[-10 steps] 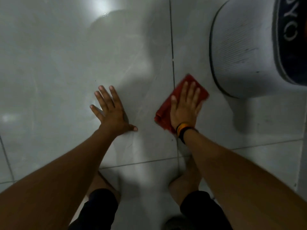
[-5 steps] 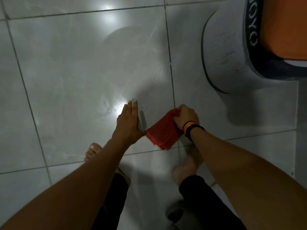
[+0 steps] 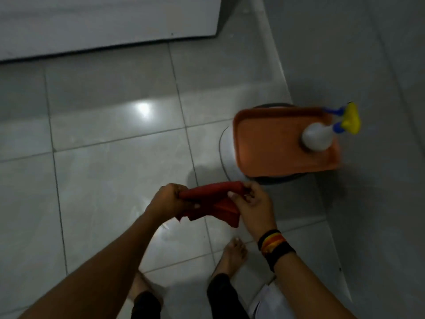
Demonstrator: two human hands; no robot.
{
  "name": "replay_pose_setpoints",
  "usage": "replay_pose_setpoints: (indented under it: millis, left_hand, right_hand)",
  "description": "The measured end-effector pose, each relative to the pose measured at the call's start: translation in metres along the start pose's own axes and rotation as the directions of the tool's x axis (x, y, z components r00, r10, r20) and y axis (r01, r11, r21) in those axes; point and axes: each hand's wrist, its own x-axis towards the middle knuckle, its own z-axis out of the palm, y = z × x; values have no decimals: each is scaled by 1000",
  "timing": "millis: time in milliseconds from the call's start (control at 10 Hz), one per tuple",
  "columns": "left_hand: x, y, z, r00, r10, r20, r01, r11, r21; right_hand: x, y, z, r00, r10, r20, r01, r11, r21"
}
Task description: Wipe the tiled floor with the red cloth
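Note:
The red cloth (image 3: 212,202) is lifted off the tiled floor (image 3: 110,171) and held in the air between both hands, bunched along its top edge with folds hanging below. My left hand (image 3: 169,200) grips its left end in a closed fist. My right hand (image 3: 251,204), with striped bands on the wrist, pinches its right end with fingers and thumb. The glossy pale grey tiles lie well below the cloth, with a light reflection on them.
An orange tray (image 3: 271,146) rests on a round white stool (image 3: 226,148) to the right, carrying a spray bottle (image 3: 322,134) with a yellow trigger. A white cabinet (image 3: 103,21) spans the top. A grey wall (image 3: 368,65) runs along the right. My bare feet (image 3: 232,254) stand below.
The cloth was pressed flat on the floor under my right hand; it has been picked up and both hands now hold it in the air. The view has risen and moved back.

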Motion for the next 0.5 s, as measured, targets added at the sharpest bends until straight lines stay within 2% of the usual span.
replay_pose_setpoints:
  millis: [100,200,300,400,500]
  left_hand:
    - [10,73,-18,999,34,-33,-40,978,-206]
    - [38,145,-14,995,48,-91,-79,927,-368]
    - [79,190,2,977,53,-208,-119,939,-322]
    - [105,221,23,931,133,-339,-211,956,-205]
    - [97,235,30,866,236,-441,-260,965,4]
  right_hand:
    - [20,-24,-45,984,140,-108,-115,970,214]
    - [41,-29,-77,950,270,-154,-160,851,500]
    - [55,-23,-87,938,334,-87,-181,690,701]
    - [70,-6,-79,921,390,-12,-250,614,749]
    - [56,15,-66,897,429,107,-412,724,554]
